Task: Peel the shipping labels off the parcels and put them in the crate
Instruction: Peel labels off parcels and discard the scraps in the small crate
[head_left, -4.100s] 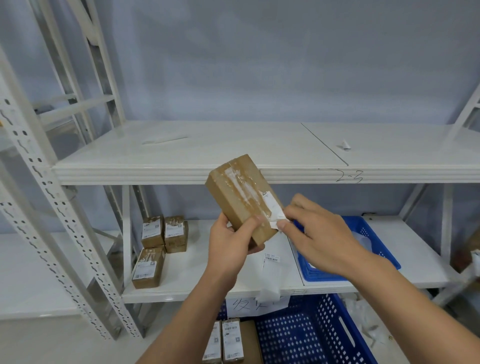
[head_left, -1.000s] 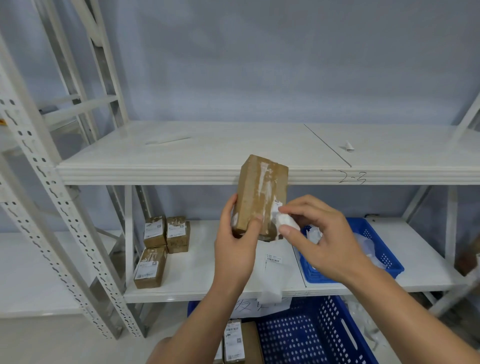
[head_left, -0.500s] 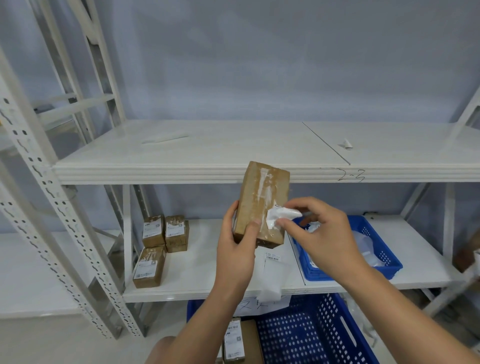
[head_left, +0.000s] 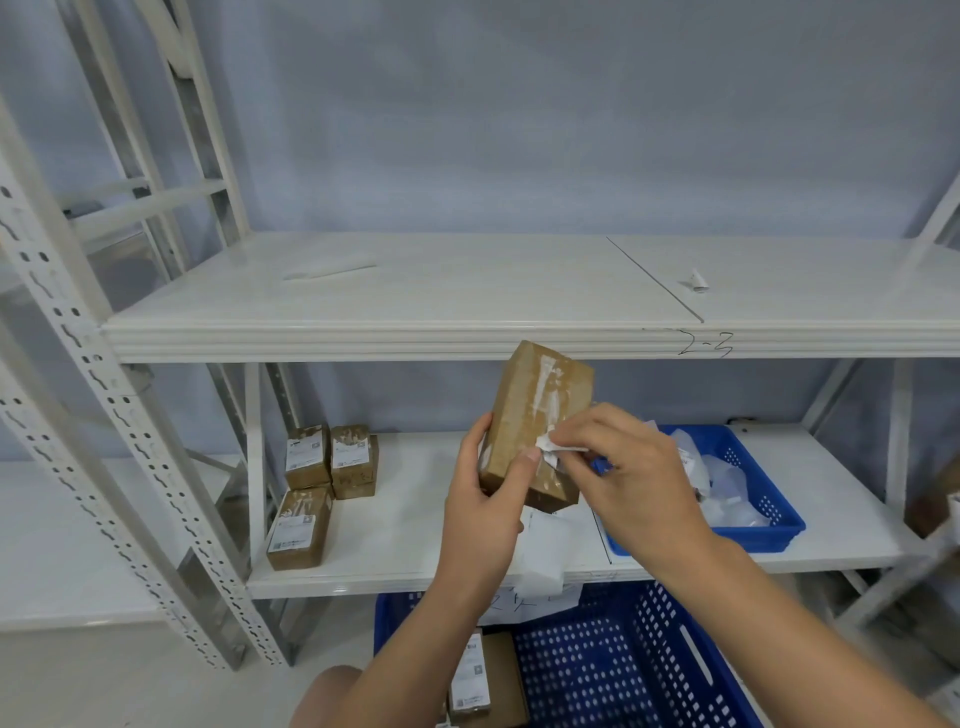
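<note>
Shelf (head_left: 467, 291), parcel (head_left: 532, 410) left hand (head_left: 483, 514), label (head_left: 551, 447) right hand (head_left: 631, 478)

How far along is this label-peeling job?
Done: white peeled scraps lie in the blue tray. In hand: the left hand holds a parcel, its face mostly bare, while the right hand pinches a crumpled label piece. Left: three labelled parcels on the shelf, plus labelled ones in the lower crate.

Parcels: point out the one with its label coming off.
The parcel in the left hand; the right hand pinches its label. The shelf parcels show flat labels.
</note>
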